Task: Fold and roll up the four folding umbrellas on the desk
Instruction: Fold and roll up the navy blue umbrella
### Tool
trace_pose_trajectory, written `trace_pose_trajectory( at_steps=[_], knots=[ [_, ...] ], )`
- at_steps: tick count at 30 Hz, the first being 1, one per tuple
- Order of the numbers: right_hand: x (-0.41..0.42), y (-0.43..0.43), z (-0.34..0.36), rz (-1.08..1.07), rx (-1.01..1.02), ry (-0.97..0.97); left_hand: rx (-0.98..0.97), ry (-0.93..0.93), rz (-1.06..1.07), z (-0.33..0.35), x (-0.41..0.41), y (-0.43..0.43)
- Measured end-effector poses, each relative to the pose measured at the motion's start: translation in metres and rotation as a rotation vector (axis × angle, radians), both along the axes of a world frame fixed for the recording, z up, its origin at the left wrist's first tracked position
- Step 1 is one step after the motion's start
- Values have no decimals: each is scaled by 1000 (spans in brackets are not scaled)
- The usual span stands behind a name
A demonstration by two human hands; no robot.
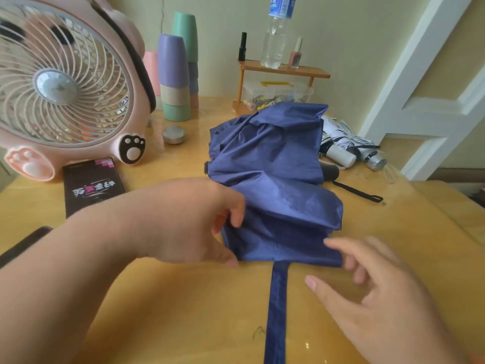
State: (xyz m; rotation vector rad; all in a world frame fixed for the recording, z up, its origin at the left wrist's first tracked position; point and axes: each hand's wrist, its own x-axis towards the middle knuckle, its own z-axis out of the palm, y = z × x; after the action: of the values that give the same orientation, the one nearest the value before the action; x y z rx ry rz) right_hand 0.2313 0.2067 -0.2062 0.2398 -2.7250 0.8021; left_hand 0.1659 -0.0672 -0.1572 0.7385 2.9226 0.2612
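Umbrella (270, 164) lying right of fan (65, 85), long axis running away, strap (277, 311) trailing nearward. Left hand (189, 219), fan side, pinching near corner; right hand (380, 290), opposite side, fingers spread, hovering beside edge.

This looks like a room in a home, seen over a glossy yellow tabletop (183, 311) set against a cream wall (223, 22) beside a white panelled door (433, 82). Personal odds and ends crowd the tabletop: a pink fan (63, 85) with paw-shaped feet, stacks of pastel cups (174, 74), and a small wooden shelf (284, 70) carrying a water bottle (275, 35) and nail polish (296, 55). A clear box (278, 94) of small coloured bits sits under the shelf, and an umbrella (270, 166) lies spread nearby.
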Motion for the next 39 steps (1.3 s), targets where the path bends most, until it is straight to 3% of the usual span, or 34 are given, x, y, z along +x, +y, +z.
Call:
trace_pose_trajectory(
  at_steps=[3,7,9,12,17,22,28,33,37,39],
  knots=[
    [4,-11,-13,57,53,148,-11,101,-145,-17,0,19],
    [-12,-21,-11,16,-117,32,183,190,-201,-39,-10,30],
    [-20,-22,-3,4,-291,-127,352,143,-139,-45,-13,31],
    [-18,-28,7,18,-349,-260,484,57,-48,-48,-16,29],
    [-14,-45,7,78,-510,-318,518,-4,-26,-48,-17,27],
    [-14,-47,8,82,-659,-352,489,-67,-150,-43,-13,21],
    [4,-34,17,231,-687,-667,327,-201,-292,-38,-9,23],
    [15,-21,22,311,-471,-784,187,-189,-201,-33,-10,14],
    [22,-9,47,413,-349,-1020,216,-120,-128,-23,-12,0],
    [19,-2,52,302,-339,-848,223,-103,-119,-21,-12,-4]
  ],
)
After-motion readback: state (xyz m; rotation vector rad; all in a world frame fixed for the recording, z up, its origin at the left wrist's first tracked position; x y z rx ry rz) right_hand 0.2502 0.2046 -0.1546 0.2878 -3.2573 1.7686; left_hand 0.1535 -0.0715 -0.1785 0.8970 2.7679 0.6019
